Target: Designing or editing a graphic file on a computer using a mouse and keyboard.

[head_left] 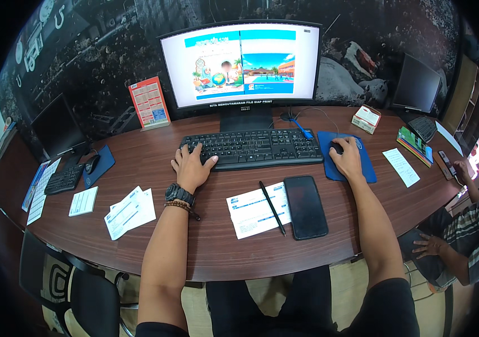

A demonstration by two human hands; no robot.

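My left hand [193,168] rests with spread fingers on the left end of a black keyboard [251,149], a dark watch [179,194] and beads at its wrist. My right hand [348,158] is curled over a black computer mouse [336,148] on a blue mouse pad [366,168]. Behind the keyboard stands a lit monitor [312,62] with two colourful page layouts on its screen. Between my forearms lie a black smartphone [306,208] and a printed paper slip [248,216], with a black pen [273,209] across the slip.
Loose papers [131,212] and a white notepad [84,201] lie to the left. A red calendar [149,104] stands beside the monitor; a small box [366,119] sits right of it. Another person's hand [429,245] shows at far right. An office chair [93,297] is at lower left.
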